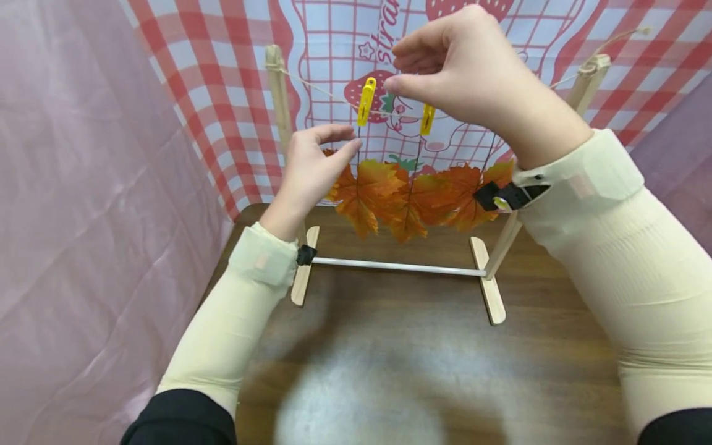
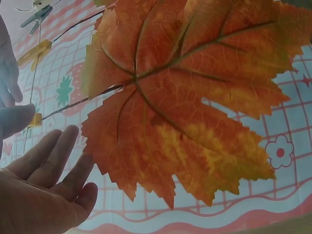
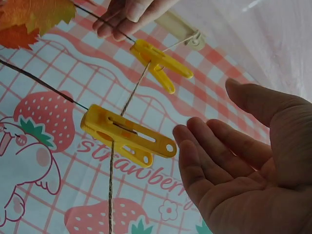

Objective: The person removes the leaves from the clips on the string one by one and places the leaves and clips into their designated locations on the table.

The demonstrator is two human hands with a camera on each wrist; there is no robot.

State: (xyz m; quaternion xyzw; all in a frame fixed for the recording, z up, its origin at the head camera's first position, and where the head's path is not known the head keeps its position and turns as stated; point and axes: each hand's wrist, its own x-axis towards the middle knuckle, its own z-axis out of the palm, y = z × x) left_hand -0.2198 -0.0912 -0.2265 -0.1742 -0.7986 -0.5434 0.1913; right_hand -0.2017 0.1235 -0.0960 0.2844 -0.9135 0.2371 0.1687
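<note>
Several orange maple leaves (image 1: 358,191) hang by dark stems from a string, held by yellow clothespins (image 1: 366,102). My left hand (image 1: 317,167) is beside the leftmost stem, thumb and fingers apart and holding nothing. Seen from the left wrist, its loosely extended fingers (image 2: 61,156) lie by the edge of a large leaf (image 2: 180,102). Higher up, my right hand (image 1: 461,68) is just right of the leftmost clothespin, in front of the line. From the right wrist, its relaxed fingers stand apart from the nearer yellow clothespin (image 3: 129,134). The right hand partly hides another clothespin (image 1: 427,120).
Two wooden posts (image 1: 278,93) carry the string (image 1: 311,86). A white rod (image 1: 395,266) joins their wooden feet (image 1: 487,281) on the brown table (image 1: 378,358). Behind hangs a strawberry-print cloth (image 1: 328,37), with a pink curtain (image 1: 100,185) at the left.
</note>
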